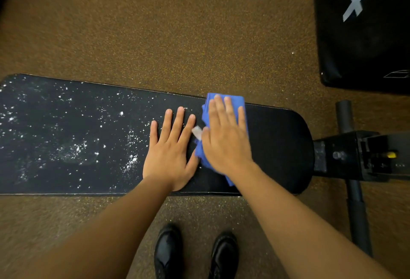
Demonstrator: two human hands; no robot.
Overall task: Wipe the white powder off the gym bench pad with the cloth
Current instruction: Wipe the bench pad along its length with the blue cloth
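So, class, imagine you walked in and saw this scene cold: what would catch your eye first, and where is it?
Probably the bright blue cloth, pressed flat under the right hand near the clean right end of the black bench pad. Next, the white powder speckled across the pad's left half, beside the left hand lying flat on the pad. Below, two shiny black shoes stand on the brown speckled floor.
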